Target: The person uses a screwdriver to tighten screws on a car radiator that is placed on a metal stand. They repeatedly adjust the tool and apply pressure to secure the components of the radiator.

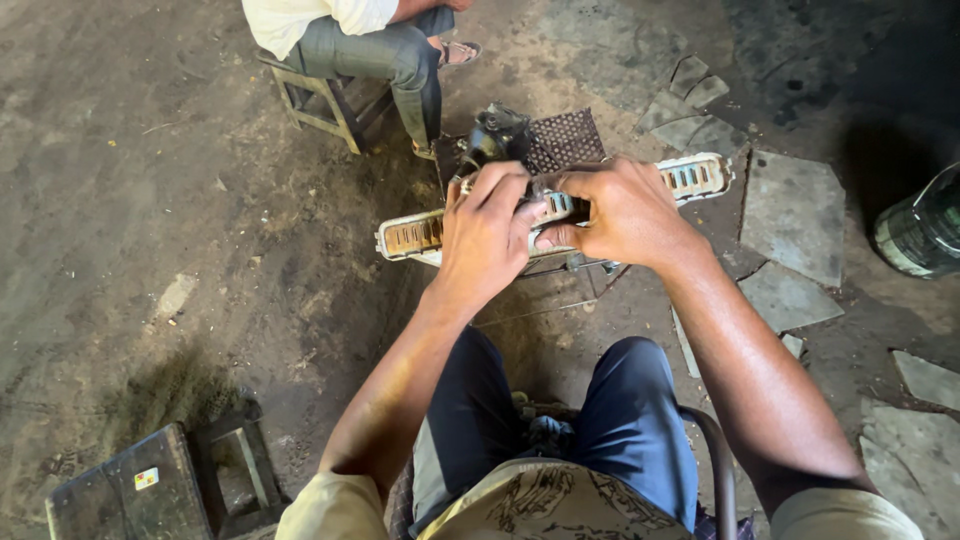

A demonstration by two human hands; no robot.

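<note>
Head view: left hand (487, 232) and right hand (618, 212) both clamp their grip on a long slotted metal part (412, 236), held level above the knees over the dirt floor (150, 200). Beyond it, a seated person (370, 45) occupies a wooden stool (320, 100).

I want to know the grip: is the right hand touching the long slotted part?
Touching. The head view shows the right hand with fingers curled over the long slotted part, thumb pressed against its middle.

You have a long, pale slotted metal bar (425, 235) lying crosswise mid-frame, tilted up to the right.
</note>
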